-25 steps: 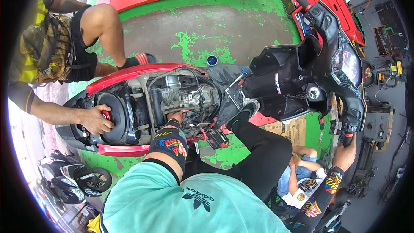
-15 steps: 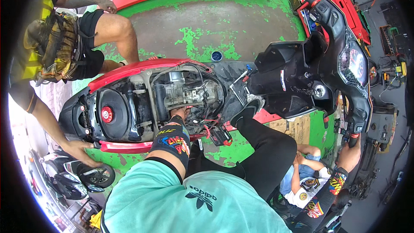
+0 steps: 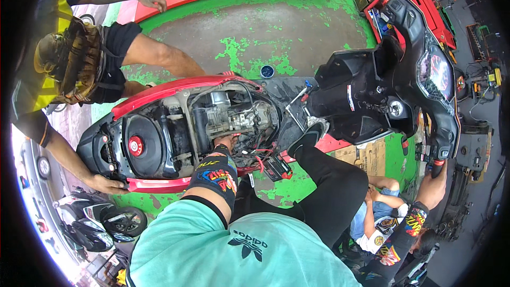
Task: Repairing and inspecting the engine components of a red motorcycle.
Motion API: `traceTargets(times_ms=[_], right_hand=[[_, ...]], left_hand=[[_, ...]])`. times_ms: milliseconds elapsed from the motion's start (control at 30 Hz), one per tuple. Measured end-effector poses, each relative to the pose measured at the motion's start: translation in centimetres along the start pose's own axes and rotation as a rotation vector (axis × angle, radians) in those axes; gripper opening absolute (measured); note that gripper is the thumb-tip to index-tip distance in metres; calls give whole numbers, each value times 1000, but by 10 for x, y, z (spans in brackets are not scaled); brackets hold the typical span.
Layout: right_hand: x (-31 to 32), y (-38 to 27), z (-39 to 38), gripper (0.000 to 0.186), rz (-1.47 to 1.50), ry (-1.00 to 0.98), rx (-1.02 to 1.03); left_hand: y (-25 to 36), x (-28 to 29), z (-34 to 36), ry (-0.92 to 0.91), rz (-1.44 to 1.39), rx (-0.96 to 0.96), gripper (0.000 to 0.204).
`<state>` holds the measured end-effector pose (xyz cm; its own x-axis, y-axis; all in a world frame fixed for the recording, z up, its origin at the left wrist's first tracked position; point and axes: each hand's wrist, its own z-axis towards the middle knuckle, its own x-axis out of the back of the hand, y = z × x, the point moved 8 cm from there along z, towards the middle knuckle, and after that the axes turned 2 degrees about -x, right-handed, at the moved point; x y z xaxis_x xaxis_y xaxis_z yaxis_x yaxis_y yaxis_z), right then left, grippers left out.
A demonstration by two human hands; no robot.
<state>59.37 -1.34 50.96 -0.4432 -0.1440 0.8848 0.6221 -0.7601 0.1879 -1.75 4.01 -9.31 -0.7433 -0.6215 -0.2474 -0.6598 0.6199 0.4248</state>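
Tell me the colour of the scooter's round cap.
The round cap is red with white markings, best seen in the head view.

We reach our left hand into the open engine bay of a red-and-black scooter, its fingers partly hidden beside the grey metal engine. Our right hand closes round the end of a black handlebar grip with a red ring. A black box-shaped battery with red terminals sits by the bay's near edge. Silver metal tools lie on the black footboard; just past its far edge stands a round dark-blue bowl. At the scooter's rear left corner, a co-worker's hand touches the bodywork's near edge.
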Motion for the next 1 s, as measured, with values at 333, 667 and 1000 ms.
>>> traceTargets(times_ms=[333, 667, 1000], right_hand=[[-6, 10, 14, 63, -2, 32, 87], [-25, 55, 30, 58, 661, -122, 249], [-26, 18, 18, 18, 661, -679, -152]], left_hand=[[-25, 39, 47, -96, -48, 134, 23], [-13, 14, 18, -14, 26, -44, 18], [-24, 34, 45, -88, -77, -10, 13]])
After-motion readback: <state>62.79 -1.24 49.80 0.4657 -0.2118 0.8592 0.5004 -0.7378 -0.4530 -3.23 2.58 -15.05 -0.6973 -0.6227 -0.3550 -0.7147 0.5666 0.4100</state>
